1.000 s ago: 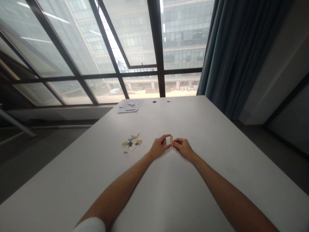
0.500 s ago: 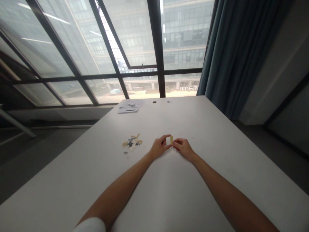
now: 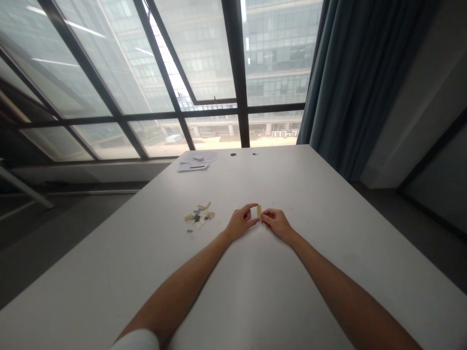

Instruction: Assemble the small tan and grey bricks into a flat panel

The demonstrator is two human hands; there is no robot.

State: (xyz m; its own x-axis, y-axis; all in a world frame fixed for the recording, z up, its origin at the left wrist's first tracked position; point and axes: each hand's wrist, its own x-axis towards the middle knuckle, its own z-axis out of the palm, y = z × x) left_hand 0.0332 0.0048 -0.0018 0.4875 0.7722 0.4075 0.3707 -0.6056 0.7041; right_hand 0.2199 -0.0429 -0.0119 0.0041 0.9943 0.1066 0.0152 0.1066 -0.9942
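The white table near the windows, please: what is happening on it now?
A person's left hand holds a small yellowish rectangular block between thumb and finger at a white flat-topped table. The right hand touches, or nearly touches, the block's lower end. To the left lies a loose pile of small yellowish, white and dark pieces.

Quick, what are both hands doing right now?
Left hand: partly closed, holding a small yellow rectangular piece by its ends.
Right hand: closed in a pinch beside the piece; whether it grips cannot be told.
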